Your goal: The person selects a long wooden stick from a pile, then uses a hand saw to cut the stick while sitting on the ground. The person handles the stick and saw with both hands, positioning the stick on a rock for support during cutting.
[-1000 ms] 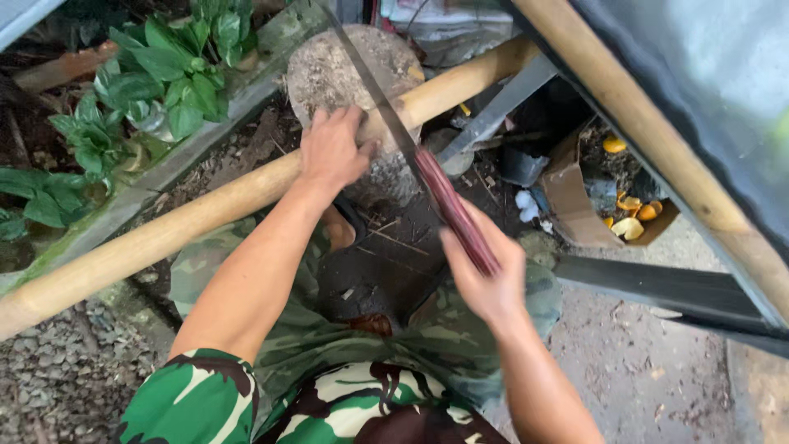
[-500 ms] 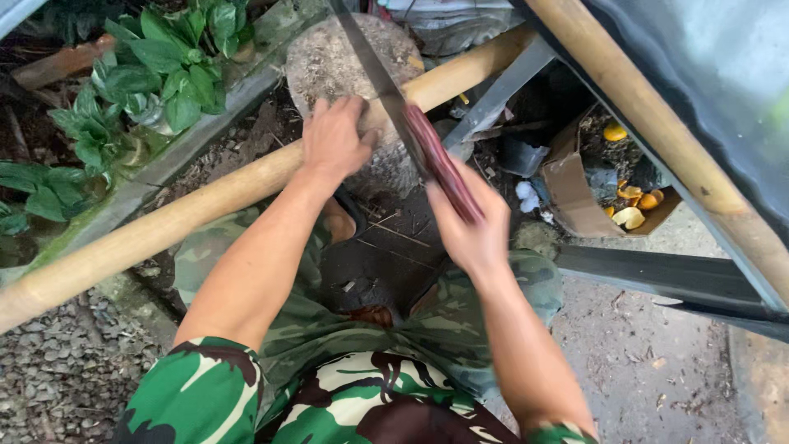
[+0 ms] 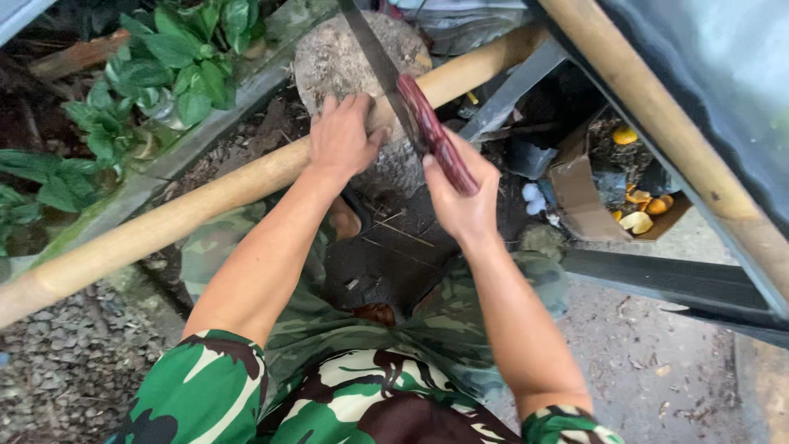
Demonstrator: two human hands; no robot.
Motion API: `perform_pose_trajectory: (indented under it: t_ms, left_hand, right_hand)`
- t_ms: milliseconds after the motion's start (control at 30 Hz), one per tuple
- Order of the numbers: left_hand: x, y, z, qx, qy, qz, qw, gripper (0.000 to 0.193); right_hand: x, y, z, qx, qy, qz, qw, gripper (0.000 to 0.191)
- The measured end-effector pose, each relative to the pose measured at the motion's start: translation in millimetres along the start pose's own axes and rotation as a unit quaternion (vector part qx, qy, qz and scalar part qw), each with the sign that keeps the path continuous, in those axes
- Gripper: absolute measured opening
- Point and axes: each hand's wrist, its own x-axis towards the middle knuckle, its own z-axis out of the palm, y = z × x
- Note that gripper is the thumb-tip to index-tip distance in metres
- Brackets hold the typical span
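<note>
A long pale bamboo pole [image 3: 205, 197] lies slantwise across a rough stump block [image 3: 337, 57]. My left hand [image 3: 341, 136] presses down on the pole where it crosses the block. My right hand [image 3: 460, 193] grips the dark red wooden handle of a long-bladed saw [image 3: 374, 53], whose grey blade runs up across the pole right beside my left thumb. I crouch over it in camouflage clothes.
Green leafy plants [image 3: 164, 74] grow at the upper left behind a grey border. A second thick bamboo pole [image 3: 690, 164] runs down the right side. A cardboard box [image 3: 592, 205] with yellow peelings sits at right. Gravel [image 3: 66, 370] covers the lower left.
My right hand and the saw have pushed forward and up along the cut. My left hand stays on the pole. The view has drifted slightly.
</note>
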Motion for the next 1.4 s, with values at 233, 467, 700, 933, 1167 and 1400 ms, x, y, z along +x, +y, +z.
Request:
perform_pose_trajectory:
  t_ms: [233, 467, 700, 933, 1167, 1400]
  left_hand:
    - [11.4, -8.1, 3.4, -0.002, 0.016, 0.011, 1.000, 0.050]
    - [7.9, -7.2, 16.8, -0.004, -0.028, -0.010, 1.000, 0.046]
    - [3.8, -3.1, 2.1, -0.023, -0.018, -0.023, 0.999, 0.045]
    - [10.6, -4.2, 11.2, -0.019, -0.037, -0.039, 0.998, 0.044]
    - [4.3, -6.5, 11.6, -0.016, -0.024, -0.023, 0.999, 0.044]
    - [11.8, -7.7, 12.5, -0.029, -0.023, -0.033, 0.999, 0.043]
  right_hand:
    - [-47.0, -37.4, -30.9, -0.065, -0.010, 0.032, 0.997, 0.038]
    - [-88.1, -62.2, -72.1, -0.114, -0.021, 0.068, 0.991, 0.037]
    - [-1.3, 0.3, 1.0, -0.025, -0.008, -0.059, 0.998, 0.034]
    - [-96.5, -55.6, -74.6, -0.084, -0.022, 0.086, 0.992, 0.042]
    - [-34.3, -22.5, -22.1, -0.078, 0.021, 0.048, 0.996, 0.036]
    - [-47.5, -20.9, -34.5, -0.028, -0.008, 0.039, 0.999, 0.042]
